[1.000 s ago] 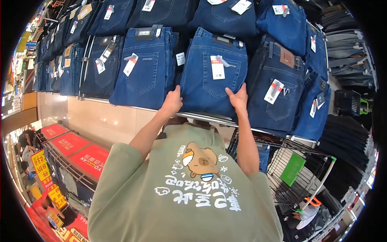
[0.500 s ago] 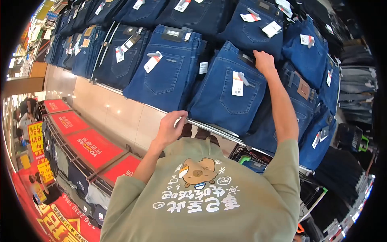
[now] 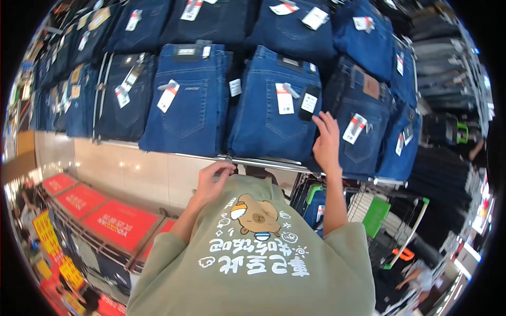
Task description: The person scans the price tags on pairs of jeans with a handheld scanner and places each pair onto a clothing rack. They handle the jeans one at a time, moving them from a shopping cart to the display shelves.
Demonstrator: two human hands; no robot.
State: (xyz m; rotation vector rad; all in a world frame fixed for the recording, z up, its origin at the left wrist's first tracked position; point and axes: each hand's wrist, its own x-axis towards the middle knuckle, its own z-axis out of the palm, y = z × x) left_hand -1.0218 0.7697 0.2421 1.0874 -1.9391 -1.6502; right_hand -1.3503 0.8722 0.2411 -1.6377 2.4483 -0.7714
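In front of me a folded pair of blue jeans (image 3: 253, 116) lies on the display, back pocket up, with a white and red price tag (image 3: 284, 99) on it. A black tag (image 3: 309, 103) with a white label lies along its right side. My right hand (image 3: 327, 145) is at that side edge, fingers stretched out, fingertips just below the black tag. To the left lies another folded pair of blue jeans (image 3: 187, 105). My left hand (image 3: 213, 180) is by the metal front rail (image 3: 274, 164), its fingers loosely bent with a gap to the thumb.
Darker jeans (image 3: 363, 126) with a brown patch lie to the right, and more folded stacks stand behind. A shopping cart (image 3: 374, 216) with green parts is at my right. Red signs (image 3: 118, 218) top a rack at the lower left. Hanging trousers (image 3: 437, 68) line the far right.
My right hand has moved from the jeans' waistband down to their lower right side. The black tag now shows on the jeans. My left hand stays by the rail as the view shifts.
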